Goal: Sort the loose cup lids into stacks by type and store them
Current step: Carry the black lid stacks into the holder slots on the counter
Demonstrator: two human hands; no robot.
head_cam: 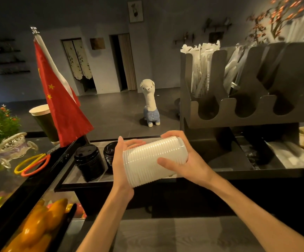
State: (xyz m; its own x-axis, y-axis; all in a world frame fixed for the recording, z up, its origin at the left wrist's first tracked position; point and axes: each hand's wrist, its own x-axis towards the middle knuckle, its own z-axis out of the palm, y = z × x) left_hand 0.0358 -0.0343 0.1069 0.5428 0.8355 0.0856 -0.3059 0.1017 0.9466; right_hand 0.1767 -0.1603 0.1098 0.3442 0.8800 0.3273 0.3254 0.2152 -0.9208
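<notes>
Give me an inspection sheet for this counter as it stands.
Surface: dark counter with a shallow tray.
Job's things: white lid stack held sideways above the tray; two black lid stacks upright in the tray.
Clutter: flag, paper cup, scissors, straw rack.
Hands: left hand and right hand both grip the white stack, fingers curled round it.
Cables: nothing seen.
Surroundings: dim room, plush alpaca on the floor, doorways behind.

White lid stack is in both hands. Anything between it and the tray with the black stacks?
Nothing visible. Left hand and right hand hold the white lid stack sideways over the tray; black lid stacks stand at its left part.
</notes>
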